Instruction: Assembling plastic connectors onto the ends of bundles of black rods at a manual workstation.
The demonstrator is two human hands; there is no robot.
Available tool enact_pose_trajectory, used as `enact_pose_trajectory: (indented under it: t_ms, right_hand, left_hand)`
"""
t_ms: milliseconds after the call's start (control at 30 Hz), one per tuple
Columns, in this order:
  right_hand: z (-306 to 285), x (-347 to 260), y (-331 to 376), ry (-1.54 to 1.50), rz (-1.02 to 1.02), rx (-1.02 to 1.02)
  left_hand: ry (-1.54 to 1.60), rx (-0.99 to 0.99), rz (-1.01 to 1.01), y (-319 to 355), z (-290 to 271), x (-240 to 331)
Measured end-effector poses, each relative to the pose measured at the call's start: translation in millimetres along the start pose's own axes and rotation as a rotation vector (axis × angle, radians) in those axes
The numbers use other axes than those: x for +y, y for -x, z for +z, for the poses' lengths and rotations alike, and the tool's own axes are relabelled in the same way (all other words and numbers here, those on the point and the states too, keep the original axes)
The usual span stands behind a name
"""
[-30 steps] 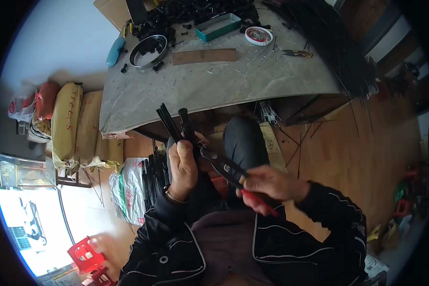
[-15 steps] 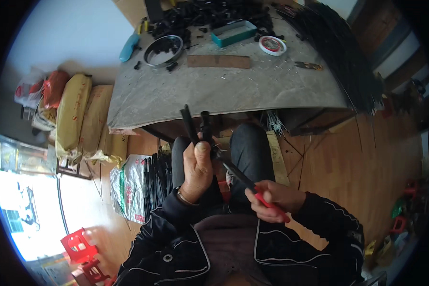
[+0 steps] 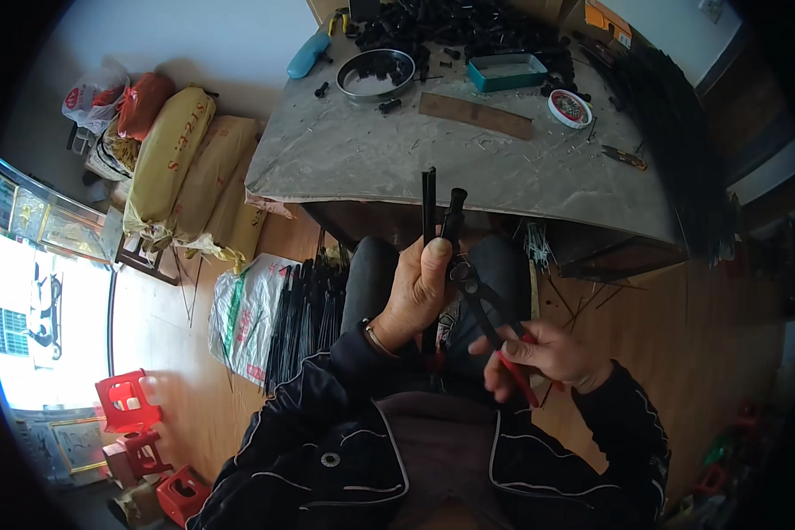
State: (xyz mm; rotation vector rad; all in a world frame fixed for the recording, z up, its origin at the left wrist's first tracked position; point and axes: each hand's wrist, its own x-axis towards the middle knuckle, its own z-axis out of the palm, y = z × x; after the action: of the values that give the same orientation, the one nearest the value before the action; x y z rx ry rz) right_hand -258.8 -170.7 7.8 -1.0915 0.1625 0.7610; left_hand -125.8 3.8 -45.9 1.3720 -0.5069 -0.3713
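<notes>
My left hand (image 3: 417, 293) grips two black rods (image 3: 429, 205) upright over my lap; one rod carries a black fitting at its top (image 3: 456, 205). My right hand (image 3: 548, 353) is shut on the red handles of a pair of pliers (image 3: 495, 327). The pliers' dark jaws (image 3: 464, 276) point up and left and meet the rods just beside my left thumb. Both forearms are in black sleeves with white piping.
A grey worktable (image 3: 371, 159) stands ahead with a metal bowl (image 3: 377, 72), a teal tray (image 3: 507, 71), a brown strip (image 3: 475, 115), a round tin (image 3: 570, 108), a blue tool (image 3: 307, 55) and heaped black parts (image 3: 450, 22). Long black rods (image 3: 662, 124) lie right. Sacks (image 3: 172, 168), red stools (image 3: 128, 402) left.
The view has tilted, so the table sits lower in the picture. My left hand keeps the rods upright; the pliers' jaws have come up closer to the rods near my thumb.
</notes>
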Motion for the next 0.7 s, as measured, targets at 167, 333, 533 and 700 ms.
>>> enact_pose_trajectory:
  t_ms: [167,333,533,700]
  right_hand:
    - [8,-31,8,0.125,0.134,0.007]
    - [26,9,-14,-0.081,0.067,0.047]
    - [21,6,-17,-0.106,0.063,0.092]
    - [7,-29,3,0.11,0.174,0.088]
  left_hand:
    - [0.188,-0.079,-0.227,6,-6,16]
    - [0.152,-0.055,-0.146,3,-7,11]
    - [0.145,0.002,-0.101,-2,-8,4]
    - [0.165,-0.004,-0.152,-2,-3,4]
